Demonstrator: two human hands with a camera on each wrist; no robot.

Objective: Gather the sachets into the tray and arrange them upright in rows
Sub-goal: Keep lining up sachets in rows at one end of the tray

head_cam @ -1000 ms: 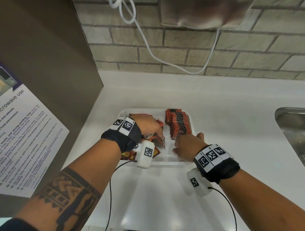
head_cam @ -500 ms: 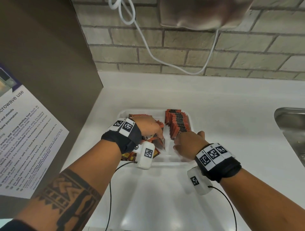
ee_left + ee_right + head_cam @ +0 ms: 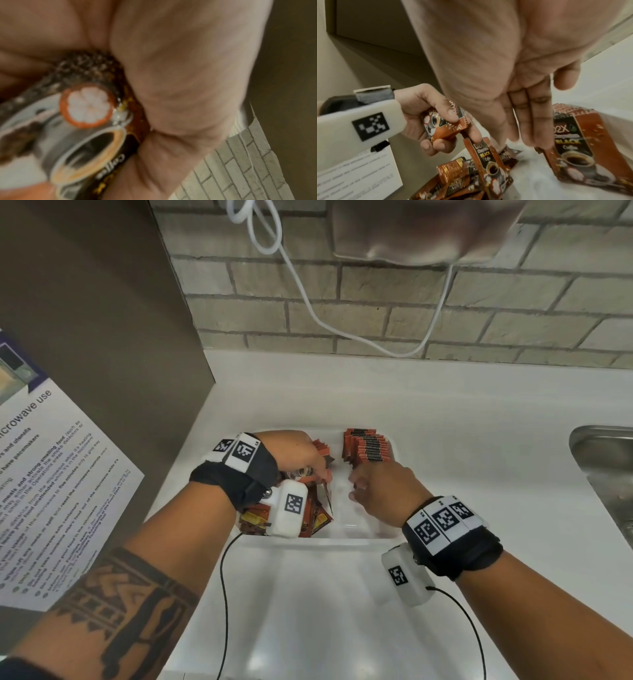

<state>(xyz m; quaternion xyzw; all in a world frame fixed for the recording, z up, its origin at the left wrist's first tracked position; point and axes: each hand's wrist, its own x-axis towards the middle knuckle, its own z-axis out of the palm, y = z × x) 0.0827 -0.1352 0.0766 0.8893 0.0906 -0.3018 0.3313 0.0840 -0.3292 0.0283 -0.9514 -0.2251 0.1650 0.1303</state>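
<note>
Your left hand (image 3: 426, 119) grips a small stack of sachets (image 3: 443, 125) over the tray (image 3: 356, 534), left of the standing row (image 3: 366, 448). Right hand (image 3: 383, 491) flat-fingered, bracing that row; seat the stack flush against it, upright.

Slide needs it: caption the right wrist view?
Left hand holds sachets; right hand open beside upright row.

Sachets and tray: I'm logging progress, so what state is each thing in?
Row of sachets: upright, packed at the tray's right side.
Loose sachets: heaped, lying flat.
Held sachets: in the left hand's grip.
Right hand: open, fingers straight.
Tray: on the counter, partly filled.
</note>
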